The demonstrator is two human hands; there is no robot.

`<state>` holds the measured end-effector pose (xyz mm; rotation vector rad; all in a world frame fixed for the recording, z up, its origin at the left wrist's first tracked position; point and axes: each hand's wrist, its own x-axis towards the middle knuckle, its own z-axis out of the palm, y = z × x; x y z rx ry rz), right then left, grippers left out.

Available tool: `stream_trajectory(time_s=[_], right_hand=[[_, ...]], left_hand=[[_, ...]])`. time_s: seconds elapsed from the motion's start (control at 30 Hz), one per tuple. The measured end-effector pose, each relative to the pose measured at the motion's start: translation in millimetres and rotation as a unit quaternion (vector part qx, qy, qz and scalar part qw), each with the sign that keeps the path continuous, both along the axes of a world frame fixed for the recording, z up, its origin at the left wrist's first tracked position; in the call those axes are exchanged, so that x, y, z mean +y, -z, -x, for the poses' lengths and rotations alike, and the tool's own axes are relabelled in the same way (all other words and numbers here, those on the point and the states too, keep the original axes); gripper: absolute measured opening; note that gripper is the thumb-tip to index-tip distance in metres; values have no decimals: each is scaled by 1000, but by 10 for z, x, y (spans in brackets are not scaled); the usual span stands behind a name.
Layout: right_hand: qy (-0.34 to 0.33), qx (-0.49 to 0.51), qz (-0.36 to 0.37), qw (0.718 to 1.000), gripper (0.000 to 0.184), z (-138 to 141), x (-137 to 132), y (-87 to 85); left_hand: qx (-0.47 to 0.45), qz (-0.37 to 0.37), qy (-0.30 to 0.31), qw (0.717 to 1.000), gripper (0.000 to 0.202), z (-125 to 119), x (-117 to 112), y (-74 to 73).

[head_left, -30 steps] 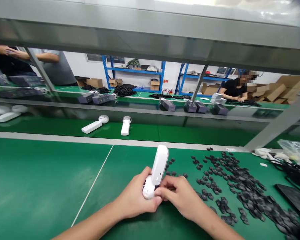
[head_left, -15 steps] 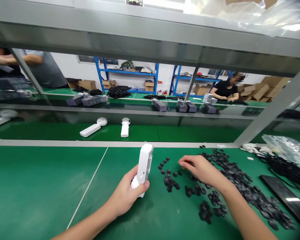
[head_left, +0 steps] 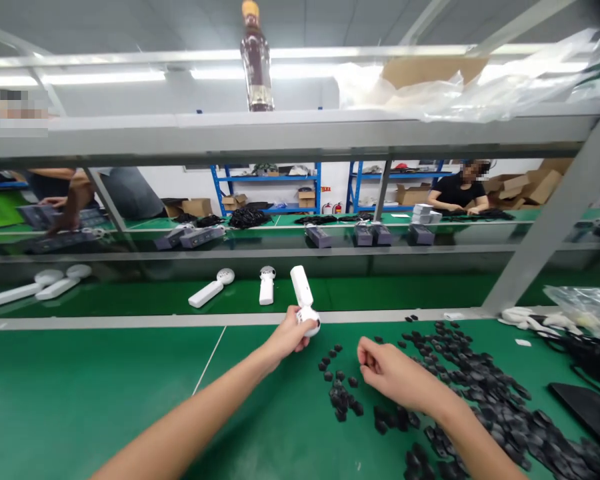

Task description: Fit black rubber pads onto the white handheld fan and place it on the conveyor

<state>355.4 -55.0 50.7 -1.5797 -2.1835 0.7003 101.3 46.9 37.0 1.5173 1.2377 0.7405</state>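
A white handheld fan (head_left: 301, 287) is gripped at its round head by my left hand (head_left: 291, 331), its handle pointing up and away from me. The fan is over the near edge of the conveyor lane. My right hand (head_left: 387, 370) is closed with its fingers curled in, just above the green table; whatever it may hold is hidden. Small black pieces (head_left: 343, 397) lie loose to the left of that hand. A larger spread of the same black pieces (head_left: 480, 373) lies to its right, partly behind my forearm.
On the green lane (head_left: 240, 293) beyond lie a white fan (head_left: 267, 287) and another fan (head_left: 210, 290), with more at far left. A metal shelf (head_left: 180, 137) crosses above, bearing a bottle (head_left: 257, 63). A slanted post (head_left: 540, 220) and black cords (head_left: 590, 360) are at right. Co-workers sit beyond.
My left hand has carried the fan forward toward the lane, and its handle now leans left. My right hand has curled its fingers in more. The camera view has tilted up.
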Motion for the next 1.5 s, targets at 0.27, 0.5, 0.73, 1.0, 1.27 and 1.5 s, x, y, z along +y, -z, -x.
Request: stream_trajectory(time_s=[0.27, 0.5, 0.73, 1.0, 1.27, 1.5], right_hand=[[16, -42, -79, 996, 18, 15, 41, -22], [45, -31, -98, 994, 26, -39, 95, -40], [60, 43, -82, 994, 24, -51, 121, -16], [-2, 211, -55, 976, 27, 311, -9, 40], [-37, 115, -45, 992, 30, 453, -78, 88], [-47, 77, -30, 995, 24, 343, -118, -17]], left_hand=[[195, -72, -99, 973, 35, -649, 1345, -160], [214, -99, -187, 954, 41, -273, 1628, -255], [64, -57, -207, 975, 38, 119, 1243, -358], [-118, 60, -32, 991, 65, -45, -527, 41], [-109, -13, -173, 979, 54, 321, -336, 185], [13, -131, -247, 960, 47, 252, 958, 41]])
